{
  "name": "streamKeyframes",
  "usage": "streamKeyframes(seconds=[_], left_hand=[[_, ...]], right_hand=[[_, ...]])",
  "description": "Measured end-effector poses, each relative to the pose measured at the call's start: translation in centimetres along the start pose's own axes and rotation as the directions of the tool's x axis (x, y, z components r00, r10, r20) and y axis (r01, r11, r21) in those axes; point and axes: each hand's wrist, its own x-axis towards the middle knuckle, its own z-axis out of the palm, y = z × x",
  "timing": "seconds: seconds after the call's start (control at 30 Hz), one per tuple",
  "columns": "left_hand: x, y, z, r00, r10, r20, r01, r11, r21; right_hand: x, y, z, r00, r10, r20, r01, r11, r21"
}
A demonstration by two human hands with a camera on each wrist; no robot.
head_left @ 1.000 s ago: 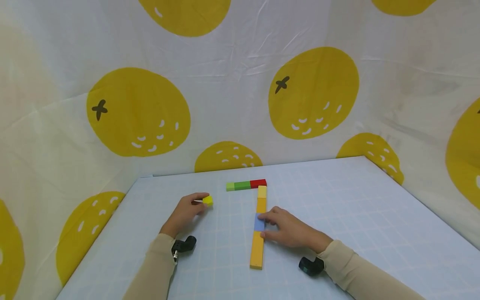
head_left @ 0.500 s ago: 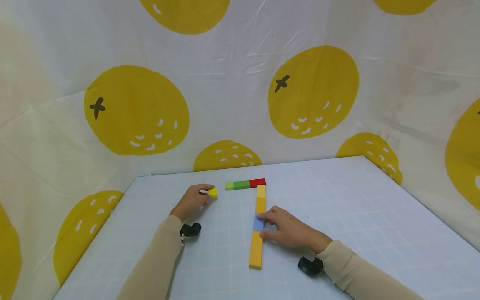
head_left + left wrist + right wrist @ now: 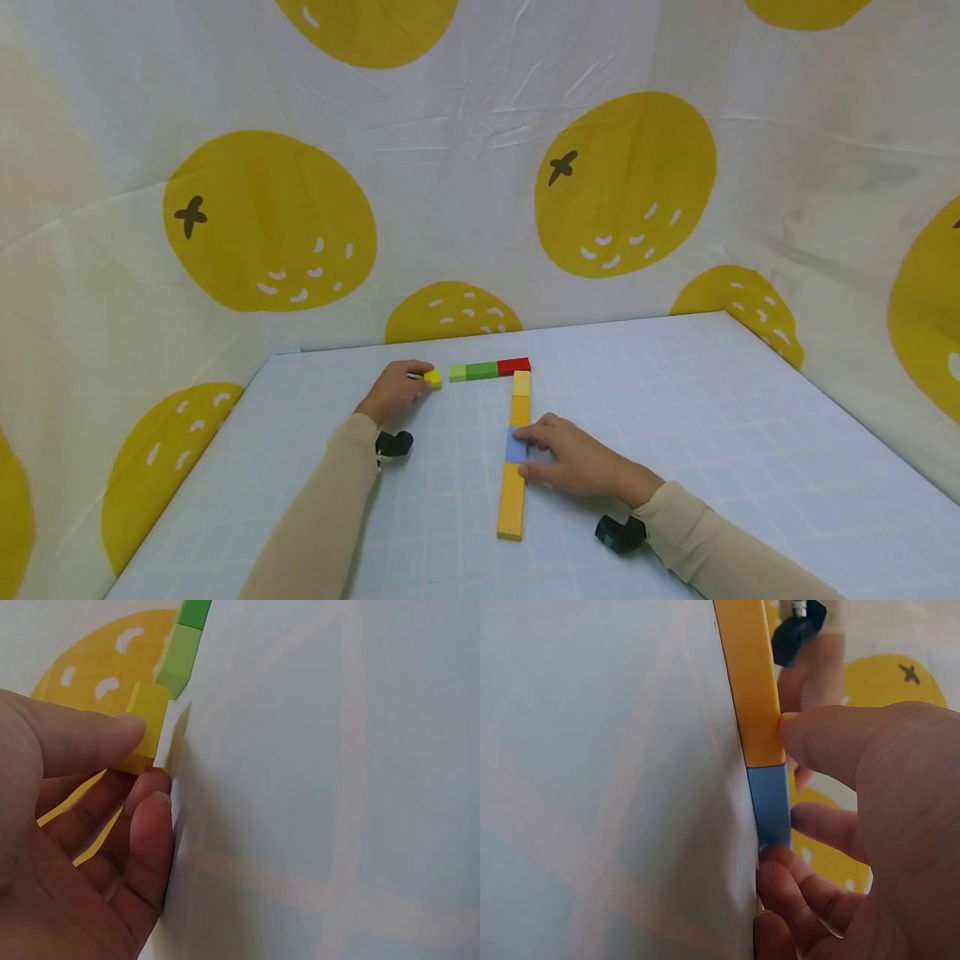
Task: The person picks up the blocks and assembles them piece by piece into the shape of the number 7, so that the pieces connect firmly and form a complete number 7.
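My left hand [image 3: 396,392] pinches a small yellow block [image 3: 432,378] between thumb and fingers, at the left end of a short row. In the left wrist view the yellow block [image 3: 148,724] is close to the light green block [image 3: 180,656]. That row runs on through a green block [image 3: 482,370] to a red block [image 3: 513,366]. A longer row comes toward me from near the red end: pale yellow block [image 3: 521,383], orange block [image 3: 520,410], blue block [image 3: 516,447], long orange block [image 3: 511,502]. My right hand [image 3: 573,457] rests at this row, index finger on the blue block, thumb touching the long orange one.
A pale checked cloth covers the table [image 3: 660,392]. Behind it hangs a white curtain [image 3: 465,200] printed with large yellow fruit. A dark wrist camera [image 3: 394,443] sits at the left wrist, another camera [image 3: 621,533] at the right.
My left hand has carried the yellow block away from me and to the right, up close to the light green end. My right hand stays in place at the long row.
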Motion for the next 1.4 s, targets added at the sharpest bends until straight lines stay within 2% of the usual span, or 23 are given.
streamKeyframes(seconds=[0.23, 0.47, 0.63, 0.83, 1.03, 1.13, 1.4], left_hand=[[0.2, -0.2, 0.4, 0.999, -0.031, 0.007, 0.031, 0.999, 0.014], [0.6, 0.3, 0.5, 1.000, 0.014, -0.020, -0.014, 1.000, 0.014], [0.6, 0.6, 0.6, 0.999, 0.026, -0.019, -0.026, 0.999, 0.025], [0.9, 0.7, 0.8, 0.999, 0.037, -0.021, -0.035, 0.998, 0.054], [1.4, 0.9, 0.8, 0.997, 0.075, -0.027, -0.073, 0.995, 0.062], [1.4, 0.9, 0.8, 0.996, 0.093, -0.007, -0.092, 0.994, 0.058], [1.3, 0.7, 0.8, 0.997, 0.078, -0.005, -0.078, 0.995, 0.062]], right_hand=[[-0.1, 0.0, 0.2, 1.000, -0.001, 0.014, 0.001, 1.000, -0.002], [0.1, -0.1, -0.1, 1.000, 0.006, -0.001, -0.006, 1.000, 0.015], [0.1, 0.1, 0.1, 1.000, 0.024, 0.015, -0.024, 0.999, 0.037], [0.2, 0.2, 0.2, 1.000, 0.020, 0.009, -0.020, 1.000, 0.013], [0.2, 0.1, -0.1, 1.000, 0.027, 0.011, -0.027, 0.999, 0.024], [0.1, 0.2, -0.1, 0.999, 0.037, 0.011, -0.037, 0.999, 0.021], [0.2, 0.0, 0.2, 0.999, 0.040, 0.019, -0.040, 0.999, 0.032]])
